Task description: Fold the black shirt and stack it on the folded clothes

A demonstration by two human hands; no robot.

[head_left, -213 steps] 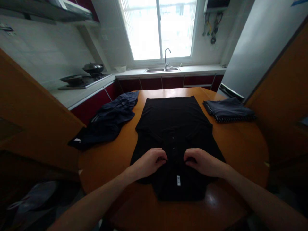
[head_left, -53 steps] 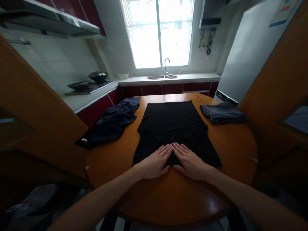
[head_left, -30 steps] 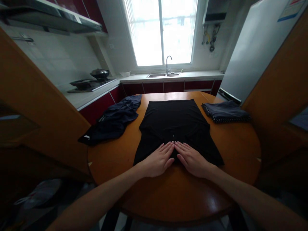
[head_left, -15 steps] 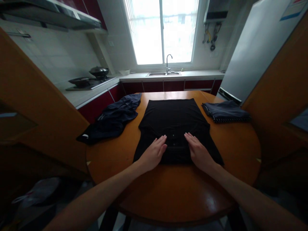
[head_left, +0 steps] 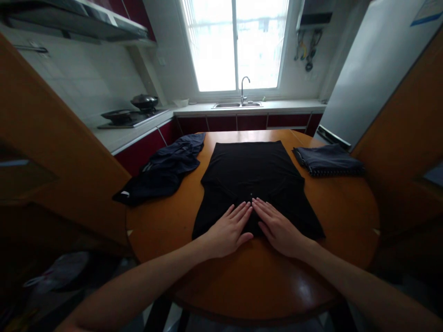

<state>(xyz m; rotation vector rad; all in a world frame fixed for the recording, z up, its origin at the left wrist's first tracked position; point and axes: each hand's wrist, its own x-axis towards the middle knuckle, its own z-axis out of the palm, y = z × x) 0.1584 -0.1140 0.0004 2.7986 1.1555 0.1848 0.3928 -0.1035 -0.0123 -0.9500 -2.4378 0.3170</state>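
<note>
A black garment (head_left: 254,166) lies spread flat on the round wooden table (head_left: 256,286), its sides folded inward. Small light dots mark its middle near my fingertips. My left hand (head_left: 230,229) rests flat on the near part of the cloth, fingers stretched out and thumb apart. Opposite it, my right hand (head_left: 278,228) also lies flat on the garment. The fingertips of both hands nearly meet at its centre line. Neither hand grips anything.
Left on the table is a crumpled dark blue garment (head_left: 166,168). A folded dark cloth stack (head_left: 328,160) sits at the right. Beyond stand a counter with a sink (head_left: 237,105), a stove with pans (head_left: 143,101), and a fridge (head_left: 374,69).
Both hands have slid toward each other and slightly nearer to me, from apart to almost touching at the garment's middle. The garment has kept its shape.
</note>
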